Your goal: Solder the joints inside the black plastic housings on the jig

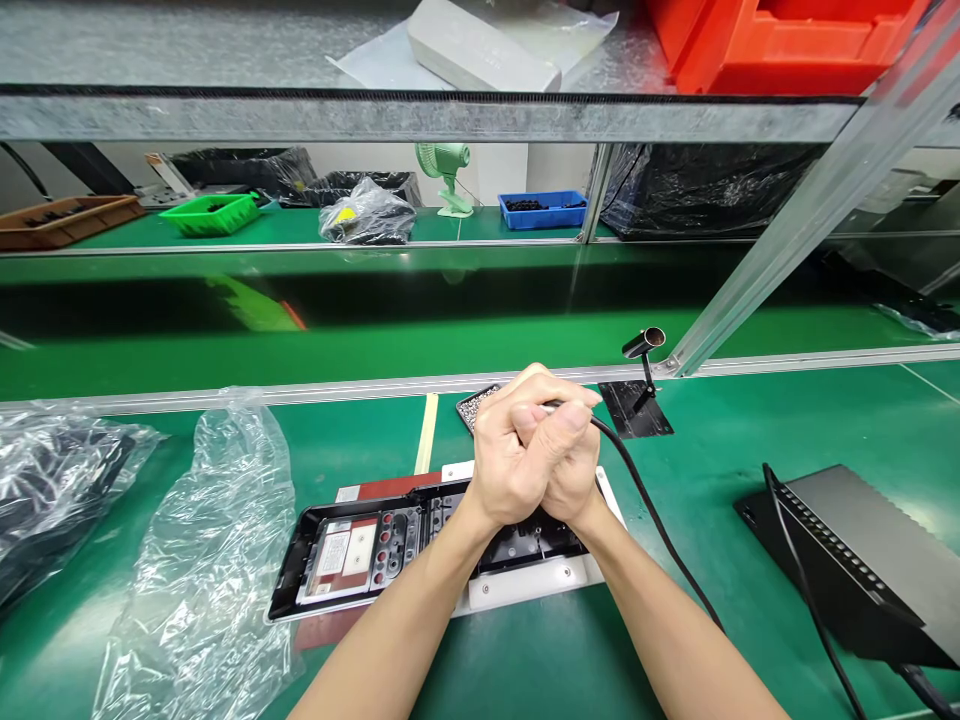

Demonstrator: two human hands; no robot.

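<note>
Farthest left of the grip, a wrapped dark part (67, 500) lies in plastic, probably to guard its finish. Nearer, a loose transparent bag (214, 540) lies crumpled just beside the work, seemingly pushed aside for elbow room. The black molded frame (409, 545) slants from left of the grip to directly beneath it, over a reddish board (330, 630) and a white fixture (517, 590) that probably steadies it, since neither hand braces it. Just beyond the grip, a small parts tray (474, 405) sits close, presumably for easy reach.

The left hand (501, 440) and right hand (576, 478) are clasped together, fingers wrapped round the end of a black cable (641, 480); what else the palms hide, I cannot tell. The doubled clasp suggests firmness. The cable trails rightward and nearer, away from the frame. Beyond and right of the grip stands a tube holder (643, 345), perhaps a rest; farther right lies a black case (847, 550).
</note>
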